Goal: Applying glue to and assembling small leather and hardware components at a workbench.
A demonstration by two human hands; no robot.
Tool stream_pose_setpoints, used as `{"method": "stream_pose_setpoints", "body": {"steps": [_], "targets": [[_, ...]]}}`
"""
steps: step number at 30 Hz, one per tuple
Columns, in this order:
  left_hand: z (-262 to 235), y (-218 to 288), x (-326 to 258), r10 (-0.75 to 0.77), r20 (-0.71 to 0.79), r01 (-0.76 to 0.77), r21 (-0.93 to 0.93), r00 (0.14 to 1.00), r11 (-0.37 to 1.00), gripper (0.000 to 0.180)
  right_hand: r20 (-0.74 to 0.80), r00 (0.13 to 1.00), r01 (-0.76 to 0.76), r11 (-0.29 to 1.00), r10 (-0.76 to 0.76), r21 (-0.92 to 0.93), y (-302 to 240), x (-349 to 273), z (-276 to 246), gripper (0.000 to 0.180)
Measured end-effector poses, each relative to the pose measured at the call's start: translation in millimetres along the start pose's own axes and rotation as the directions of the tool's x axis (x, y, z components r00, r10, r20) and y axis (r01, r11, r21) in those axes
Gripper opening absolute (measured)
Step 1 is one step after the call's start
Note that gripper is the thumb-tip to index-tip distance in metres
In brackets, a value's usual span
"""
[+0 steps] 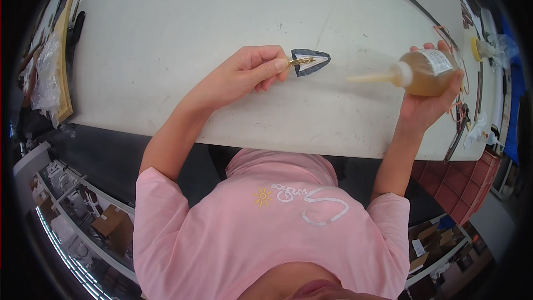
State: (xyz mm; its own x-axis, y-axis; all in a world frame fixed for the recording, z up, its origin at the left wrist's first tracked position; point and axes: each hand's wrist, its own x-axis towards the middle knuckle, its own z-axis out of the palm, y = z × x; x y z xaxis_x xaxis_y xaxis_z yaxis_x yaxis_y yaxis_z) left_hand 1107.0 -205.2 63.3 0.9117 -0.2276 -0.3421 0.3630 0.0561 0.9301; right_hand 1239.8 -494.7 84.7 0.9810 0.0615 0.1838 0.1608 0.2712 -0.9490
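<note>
My left hand (255, 72) is closed, with thumb and fingers pinching one end of a slim gold-coloured metal clip (300, 62). The clip's other end lies over the pale middle of a small dark-grey pointed patch (320, 66); whether the two are joined I cannot tell. To the right, my right hand (425, 105) is wrapped round a clear squeeze bottle (425, 80) of amber liquid. The bottle is tipped on its side, its long pale nozzle (369, 78) aimed left toward the patch and apart from it.
Both hands are over a pale worktable (183, 33). A yellow board (66, 72) with clear plastic wrap stands at its left edge. Thin orange cords (465, 86) and a yellow-capped container (476, 49) are at the right. A red crate (458, 183) sits below the right edge.
</note>
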Motion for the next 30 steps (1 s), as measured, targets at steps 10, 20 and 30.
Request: {"method": "stream_pose_setpoints", "body": {"steps": [10,20,30], "targets": [[1,1,2,-0.001,-0.017,0.000,-0.050,1.000,0.999,0.031,-0.067,0.982,0.163,0.974,-0.175,-0.155,4,-14,8,0.062],[1,0,4,0.001,-0.005,-0.001,-0.019,1.000,1.000,0.031,0.098,0.966,0.258,0.927,-0.240,-0.271,12,-15,14,0.065],[3,-2,4,0.020,-0.008,-0.020,0.005,1.000,1.000,0.032,0.119,0.969,0.241,0.936,-0.218,-0.254,12,-18,18,0.063]]}}
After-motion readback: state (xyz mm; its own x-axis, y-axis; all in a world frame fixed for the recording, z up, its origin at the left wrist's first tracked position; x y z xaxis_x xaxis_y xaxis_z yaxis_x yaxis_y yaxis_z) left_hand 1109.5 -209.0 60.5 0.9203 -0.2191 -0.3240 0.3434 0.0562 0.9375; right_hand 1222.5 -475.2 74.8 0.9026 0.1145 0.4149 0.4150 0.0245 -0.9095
